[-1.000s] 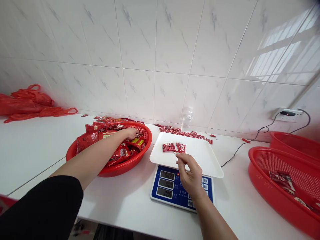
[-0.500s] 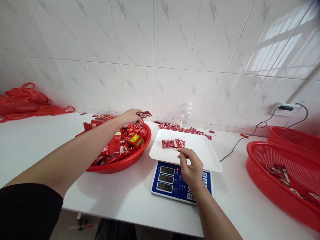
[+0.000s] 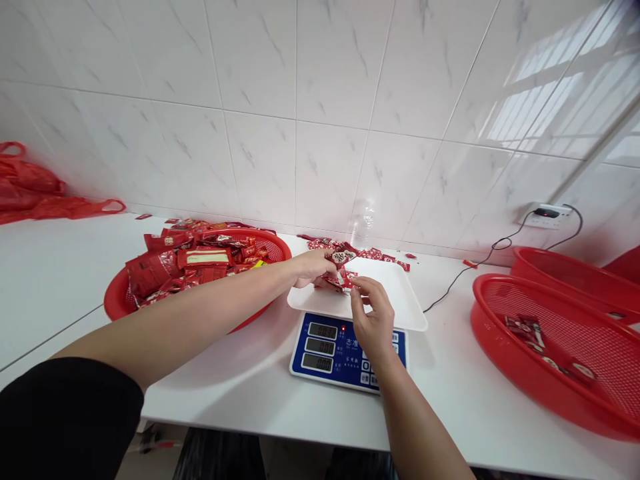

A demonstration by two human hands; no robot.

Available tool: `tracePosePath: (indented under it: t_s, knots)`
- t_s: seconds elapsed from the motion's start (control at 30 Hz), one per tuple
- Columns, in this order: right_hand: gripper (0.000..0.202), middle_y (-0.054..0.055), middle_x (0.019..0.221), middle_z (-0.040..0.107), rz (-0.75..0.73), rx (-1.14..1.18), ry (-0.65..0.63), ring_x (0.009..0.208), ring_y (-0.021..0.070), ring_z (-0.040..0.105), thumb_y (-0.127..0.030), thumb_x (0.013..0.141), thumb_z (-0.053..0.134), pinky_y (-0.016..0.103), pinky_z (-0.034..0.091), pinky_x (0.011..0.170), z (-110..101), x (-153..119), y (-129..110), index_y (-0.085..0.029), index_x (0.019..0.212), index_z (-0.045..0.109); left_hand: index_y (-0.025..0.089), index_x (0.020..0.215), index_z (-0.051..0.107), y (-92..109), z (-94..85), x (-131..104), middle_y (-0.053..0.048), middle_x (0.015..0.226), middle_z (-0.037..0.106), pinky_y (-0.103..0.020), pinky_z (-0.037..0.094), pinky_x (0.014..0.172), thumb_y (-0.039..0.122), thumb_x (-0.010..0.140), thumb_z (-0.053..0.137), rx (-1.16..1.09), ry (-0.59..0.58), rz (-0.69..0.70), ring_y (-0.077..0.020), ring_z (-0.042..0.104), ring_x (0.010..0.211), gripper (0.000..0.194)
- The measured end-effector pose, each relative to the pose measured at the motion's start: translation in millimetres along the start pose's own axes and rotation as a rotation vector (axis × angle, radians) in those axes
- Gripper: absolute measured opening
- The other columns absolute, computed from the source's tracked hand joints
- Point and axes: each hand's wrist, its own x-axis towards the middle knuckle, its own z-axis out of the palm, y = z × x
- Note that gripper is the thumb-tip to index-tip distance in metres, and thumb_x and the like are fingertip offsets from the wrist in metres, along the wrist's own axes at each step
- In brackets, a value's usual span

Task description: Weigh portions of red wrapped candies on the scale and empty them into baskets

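Note:
My left hand (image 3: 314,268) is closed on a small red packet (image 3: 343,255) with dark printing, over the left half of a white weighing tray (image 3: 403,297). Beneath and beside its fingers lie red packets (image 3: 349,279), partly hidden by the hand. Close by, my right hand (image 3: 374,313) has thumb and forefinger pinched together at the tray's front, near these packets; what is between the fingertips is too small to make out. The tray sits on a blue digital scale (image 3: 325,383), whose displays are lit.
On the left stands a red basket (image 3: 114,300) heaped with red packets. Loose red packets (image 3: 373,253) line the wall beside a clear plastic bottle (image 3: 363,223). Red baskets (image 3: 500,353) stand on the right. A black cable (image 3: 450,285) runs to a wall socket (image 3: 543,217). Red plastic bags (image 3: 30,190) lie far left.
My left hand has moved right, from above the far rim of the left basket to the weighing tray, carrying the red packet. My right hand stays at the tray's front. The view has shifted slightly.

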Motion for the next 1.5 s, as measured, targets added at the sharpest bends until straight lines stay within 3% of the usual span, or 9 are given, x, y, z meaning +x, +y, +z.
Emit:
tracePosePath:
  t_s: [0.13, 0.33, 0.43, 0.6, 0.77, 0.97, 1.17, 1.33, 1.5]
  knots:
    - [0.019, 0.009, 0.107, 0.062, 0.031, -0.013, -0.034, 0.098, 0.0184, 0.061, -0.018, 0.089, 0.050, 0.028, 0.055, 0.066, 1, 0, 2, -0.021, 0.102, 0.063, 0.019, 0.104, 0.055, 8, -4.2, -3, 0.000, 0.071, 0.059, -0.029, 0.056, 0.061, 0.003, 0.064, 0.055, 0.096, 0.076, -0.005, -0.0153, 0.062, 0.066, 0.043]
    - [0.020, 0.009, 0.107, 0.063, 0.033, -0.003, -0.064, 0.100, 0.0186, 0.060, -0.018, 0.089, 0.050, 0.028, 0.055, 0.067, 3, -1, 2, -0.021, 0.102, 0.064, 0.028, 0.129, 0.045, 23, -12.5, -19, -0.006, 0.108, 0.063, -0.028, 0.054, 0.067, 0.016, 0.073, 0.055, 0.403, 0.127, -0.054, -0.0190, 0.062, 0.089, 0.059]
    - [0.020, 0.009, 0.106, 0.063, 0.035, 0.004, -0.064, 0.099, 0.0186, 0.061, -0.018, 0.089, 0.050, 0.029, 0.056, 0.066, 4, -2, 1, -0.021, 0.102, 0.064, 0.028, 0.133, 0.041, 24, -14.7, -18, -0.006, 0.116, 0.062, -0.025, 0.052, 0.067, 0.020, 0.075, 0.054, 0.499, 0.147, -0.060, -0.0184, 0.063, 0.091, 0.060]
    - [0.020, 0.009, 0.106, 0.063, 0.028, 0.015, -0.067, 0.099, 0.0184, 0.061, -0.018, 0.089, 0.049, 0.029, 0.056, 0.067, 5, -2, 0, -0.021, 0.101, 0.064, 0.025, 0.133, 0.040, 12, -21.5, 3, -0.009, 0.119, 0.061, -0.026, 0.051, 0.063, 0.021, 0.079, 0.048, 0.642, 0.169, -0.017, -0.0194, 0.064, 0.089, 0.055]
    - [0.019, 0.009, 0.104, 0.064, 0.008, 0.022, -0.059, 0.099, 0.0188, 0.061, -0.017, 0.089, 0.049, 0.030, 0.056, 0.068, 5, -2, 1, -0.021, 0.101, 0.065, 0.022, 0.111, 0.056, -9, -32.4, 25, -0.008, 0.116, 0.060, -0.034, 0.048, 0.081, 0.013, 0.078, 0.048, 1.094, 0.273, 0.182, -0.0243, 0.059, 0.101, 0.036]
    - [0.021, 0.009, 0.104, 0.063, 0.003, 0.031, -0.047, 0.100, 0.0189, 0.060, -0.015, 0.089, 0.049, 0.029, 0.055, 0.068, 4, -2, 0, -0.021, 0.102, 0.064, 0.023, 0.103, 0.057, -21, -41.7, 33, -0.007, 0.118, 0.058, -0.033, 0.044, 0.087, 0.011, 0.081, 0.047, 1.228, 0.346, 0.374, -0.0229, 0.057, 0.107, 0.027]
    - [0.021, 0.009, 0.104, 0.064, -0.003, 0.035, -0.049, 0.100, 0.0186, 0.060, -0.014, 0.088, 0.050, 0.029, 0.055, 0.070, 3, -2, -1, -0.021, 0.101, 0.065, 0.021, 0.122, 0.045, -22, -39.2, 39, -0.010, 0.112, 0.066, -0.035, 0.045, 0.081, 0.035, 0.086, 0.051, 1.169, 0.356, 0.236, -0.0273, 0.062, 0.101, 0.038]
    - [0.021, 0.009, 0.104, 0.064, -0.006, 0.036, -0.045, 0.100, 0.0182, 0.060, -0.013, 0.088, 0.050, 0.028, 0.055, 0.070, 4, -2, -1, -0.021, 0.102, 0.065, 0.020, 0.127, 0.045, -23, -36.3, 41, -0.010, 0.129, 0.058, -0.033, 0.042, 0.090, 0.044, 0.091, 0.040, 1.080, 0.280, 0.344, -0.0250, 0.055, 0.114, 0.043]
    - [0.021, 0.009, 0.104, 0.064, -0.010, 0.044, -0.045, 0.100, 0.0180, 0.060, -0.013, 0.088, 0.050, 0.028, 0.055, 0.069, 3, -2, -2, -0.021, 0.101, 0.065, 0.022, 0.120, 0.054, -19, -28.1, 24, -0.008, 0.116, 0.063, -0.032, 0.042, 0.087, 0.065, 0.075, 0.056, 1.173, -0.035, 0.449, -0.0262, 0.056, 0.107, 0.063]
